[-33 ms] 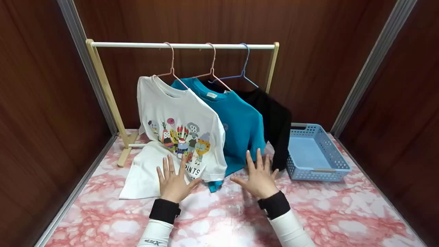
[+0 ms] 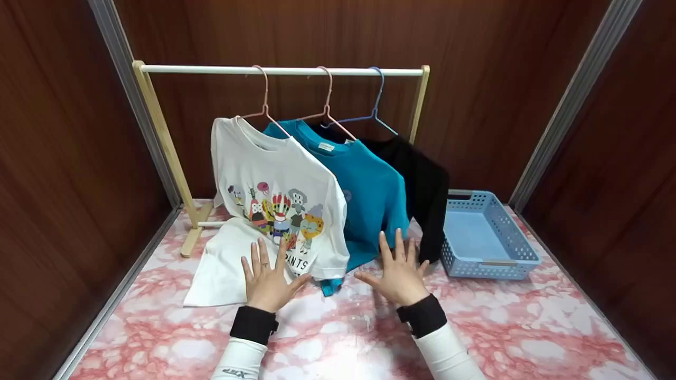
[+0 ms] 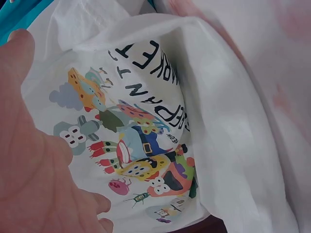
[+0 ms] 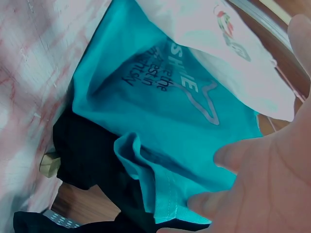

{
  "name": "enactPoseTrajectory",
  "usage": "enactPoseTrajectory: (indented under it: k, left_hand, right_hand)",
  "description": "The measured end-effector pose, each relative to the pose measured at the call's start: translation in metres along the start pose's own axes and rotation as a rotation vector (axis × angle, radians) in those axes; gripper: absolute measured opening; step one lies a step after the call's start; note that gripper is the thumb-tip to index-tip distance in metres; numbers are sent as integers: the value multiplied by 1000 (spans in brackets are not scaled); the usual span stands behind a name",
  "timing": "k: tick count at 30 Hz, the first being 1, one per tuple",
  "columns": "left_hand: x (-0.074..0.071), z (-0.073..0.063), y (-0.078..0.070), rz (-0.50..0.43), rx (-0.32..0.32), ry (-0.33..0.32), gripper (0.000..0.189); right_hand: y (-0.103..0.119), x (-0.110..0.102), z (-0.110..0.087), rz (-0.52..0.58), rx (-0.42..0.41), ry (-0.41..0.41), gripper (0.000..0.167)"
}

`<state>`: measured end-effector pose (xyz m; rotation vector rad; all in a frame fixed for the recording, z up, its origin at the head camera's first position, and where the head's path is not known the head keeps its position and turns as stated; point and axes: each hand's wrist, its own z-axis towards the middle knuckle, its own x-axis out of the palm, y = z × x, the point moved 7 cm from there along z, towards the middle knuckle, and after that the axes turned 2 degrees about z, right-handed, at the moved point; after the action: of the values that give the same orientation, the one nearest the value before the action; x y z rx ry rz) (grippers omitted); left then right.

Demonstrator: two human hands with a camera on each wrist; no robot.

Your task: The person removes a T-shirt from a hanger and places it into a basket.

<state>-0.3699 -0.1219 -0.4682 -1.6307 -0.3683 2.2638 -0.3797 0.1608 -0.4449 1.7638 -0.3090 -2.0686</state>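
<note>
My left hand (image 2: 268,285) is held out with fingers spread, in front of the white T-shirt (image 2: 264,158) with a cartoon print. My right hand (image 2: 400,274), fingers also spread, is nearest to the teal T-shirt (image 2: 369,179). Both hands hold nothing; whether they touch the cloth I cannot tell. A black shirt (image 2: 430,195) hangs behind the teal one. Pink hangers carry the white and teal shirts, and a blue hanger (image 2: 376,105) the black one. In the left wrist view the white hem (image 3: 223,97) curls over lettering; the right wrist view shows the teal shirt's sleeve (image 4: 170,189).
A rack with a white rail (image 2: 211,69) and wooden legs (image 2: 169,142) stands at the back. To its right sits a blue perforated basket (image 2: 491,268). Dark wood panels (image 2: 475,95) enclose the pink marbled tabletop (image 2: 528,327) on three sides.
</note>
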Motion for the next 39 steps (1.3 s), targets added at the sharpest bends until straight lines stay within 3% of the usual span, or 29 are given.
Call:
enactPoseTrajectory:
  k: [30,35,39]
  left_hand:
    - [-6,6,10,-3,-39,-5,103]
    - [-6,16,13,-24,-82,52,103]
    - [-7,35,16,-53,-133,129,103]
  right_hand:
    - [1,-10,2,37,-5,-18,113]
    - [12,-26,1,62,-51,-59,114]
    - [31,-41,8,56,-129,-118,113]
